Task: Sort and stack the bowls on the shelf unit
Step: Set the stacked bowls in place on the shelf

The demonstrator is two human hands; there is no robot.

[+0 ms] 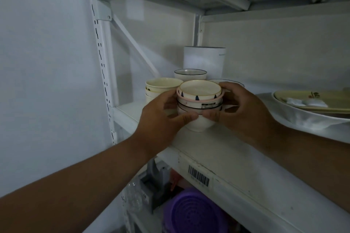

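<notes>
Two hands hide much of the stack of nested bowls (199,106) near the shelf's (227,157) front edge; its bowl count is unclear. The left hand (161,117) curls round its left side, thumb across the front. The right hand (244,108) grips the right side, fingers behind. Cream bowls (161,86) stand just behind.
</notes>
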